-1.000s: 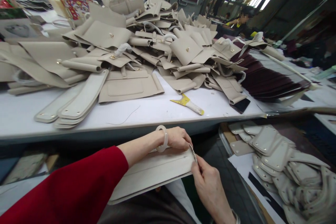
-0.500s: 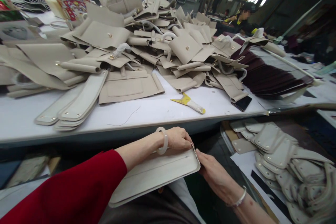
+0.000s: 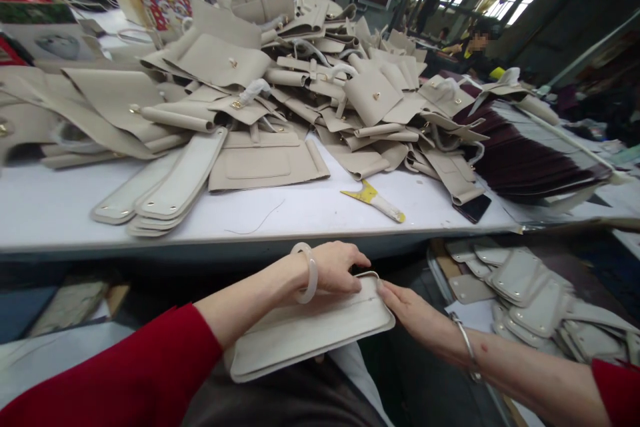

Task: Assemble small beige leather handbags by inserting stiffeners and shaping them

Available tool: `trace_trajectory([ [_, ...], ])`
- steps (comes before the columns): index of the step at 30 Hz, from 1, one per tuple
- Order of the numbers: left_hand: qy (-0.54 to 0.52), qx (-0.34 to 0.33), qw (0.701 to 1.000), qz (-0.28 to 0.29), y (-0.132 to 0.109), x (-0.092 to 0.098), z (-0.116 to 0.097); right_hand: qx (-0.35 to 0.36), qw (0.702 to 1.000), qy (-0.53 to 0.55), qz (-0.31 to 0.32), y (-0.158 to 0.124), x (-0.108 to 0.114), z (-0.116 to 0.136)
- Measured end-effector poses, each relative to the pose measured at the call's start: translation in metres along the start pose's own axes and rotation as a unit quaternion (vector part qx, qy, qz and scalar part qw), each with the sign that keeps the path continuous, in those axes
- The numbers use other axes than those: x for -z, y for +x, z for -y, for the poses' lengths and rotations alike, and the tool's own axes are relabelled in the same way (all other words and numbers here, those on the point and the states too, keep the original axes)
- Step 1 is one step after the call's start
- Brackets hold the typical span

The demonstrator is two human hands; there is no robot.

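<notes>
A long cream leather panel with rounded ends lies across my lap below the table edge. My left hand, with a pale bangle at the wrist, rests on the panel's far corner, fingers curled over its edge. My right hand lies flat against the panel's right end, fingers stretched out and touching the rim.
The white table carries a big heap of beige bag pieces, a stack of cream panels, a yellow scraper, a dark phone and maroon pieces. More cream panels are piled low at the right. Other people work beyond.
My right hand went from pinching the panel's corner to lying flat along its right end. The panel shifted slightly right; the view also moved a little.
</notes>
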State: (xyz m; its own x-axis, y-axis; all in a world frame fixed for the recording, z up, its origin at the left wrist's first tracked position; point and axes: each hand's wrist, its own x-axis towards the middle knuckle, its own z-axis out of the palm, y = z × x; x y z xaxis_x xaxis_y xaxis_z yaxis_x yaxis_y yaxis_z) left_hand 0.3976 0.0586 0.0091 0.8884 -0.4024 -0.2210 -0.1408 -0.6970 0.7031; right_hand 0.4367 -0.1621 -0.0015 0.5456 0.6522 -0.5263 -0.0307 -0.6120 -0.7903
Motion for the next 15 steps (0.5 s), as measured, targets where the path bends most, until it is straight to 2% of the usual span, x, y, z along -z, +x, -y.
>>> trace_trajectory([
  [2,0.016,0.026,0.997,-0.067,-0.028,0.000,-0.001,-0.003,1.000,0.021,-0.011,-0.001,-0.002,-0.003],
  [5,0.028,0.084,0.982,-0.167,-0.067,-0.012,-0.008,-0.017,0.997,0.056,-0.043,-0.002,-0.003,-0.017],
  [7,0.033,0.125,0.967,-0.218,-0.082,-0.025,-0.017,-0.013,0.995,0.100,-0.020,0.000,0.000,-0.027],
  [11,0.057,0.163,0.945,-0.277,-0.089,-0.051,-0.035,0.003,0.983,0.174,0.058,0.029,0.009,-0.040],
  [15,0.096,0.155,0.942,-0.281,-0.078,-0.064,-0.049,-0.006,0.990,0.102,0.094,0.082,0.003,-0.035],
])
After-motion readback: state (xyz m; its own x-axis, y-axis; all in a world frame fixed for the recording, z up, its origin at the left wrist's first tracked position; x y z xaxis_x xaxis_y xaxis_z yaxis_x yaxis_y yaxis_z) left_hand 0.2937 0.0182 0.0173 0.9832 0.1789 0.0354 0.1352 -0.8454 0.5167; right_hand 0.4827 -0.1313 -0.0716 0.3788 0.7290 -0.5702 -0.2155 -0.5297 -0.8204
